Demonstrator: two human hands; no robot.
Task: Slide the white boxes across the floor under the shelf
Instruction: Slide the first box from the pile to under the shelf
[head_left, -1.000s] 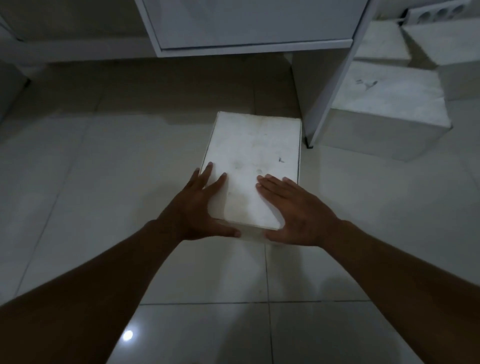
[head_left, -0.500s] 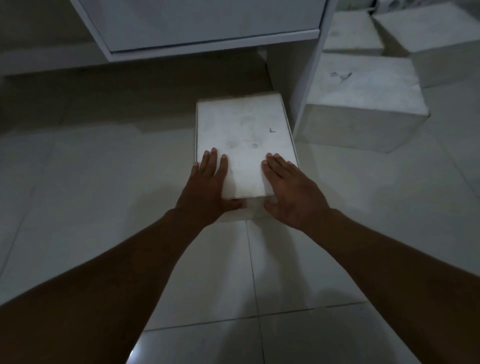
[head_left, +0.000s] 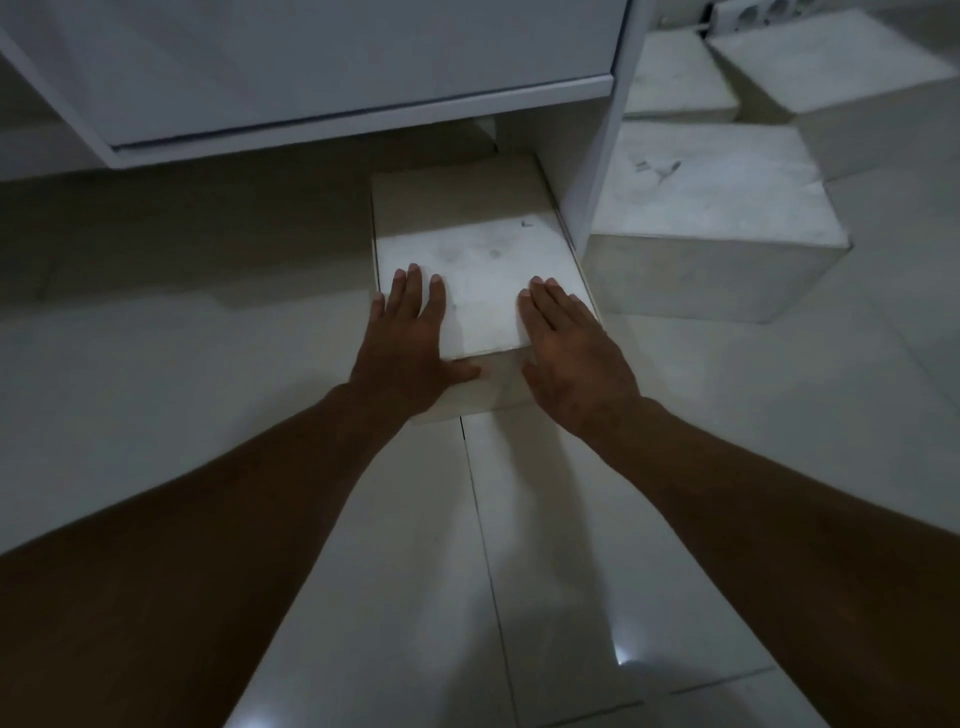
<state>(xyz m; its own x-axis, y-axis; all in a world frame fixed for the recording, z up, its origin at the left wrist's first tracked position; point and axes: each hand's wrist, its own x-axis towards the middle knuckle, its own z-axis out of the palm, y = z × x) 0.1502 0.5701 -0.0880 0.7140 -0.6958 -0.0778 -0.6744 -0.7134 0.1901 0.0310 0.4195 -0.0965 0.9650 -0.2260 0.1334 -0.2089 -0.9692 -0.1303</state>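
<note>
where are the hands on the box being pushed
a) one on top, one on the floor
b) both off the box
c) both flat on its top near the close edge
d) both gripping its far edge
c: the left hand and right hand lie flat, fingers straight, on the near end of the white box, whose far end is in shadow under the shelf.

white box (head_left: 470, 249), flat, half under shelf (head_left: 332, 78)

A single wide-angle head view looks forward and steeply down from above the person's forearms, close over the tiled floor (head_left: 156, 395). It faces the underside of the white shelf (head_left: 363, 111) at the top of frame, with the shelf's upright panel (head_left: 605, 156) right of centre. Straight edges bow near the borders.
</note>
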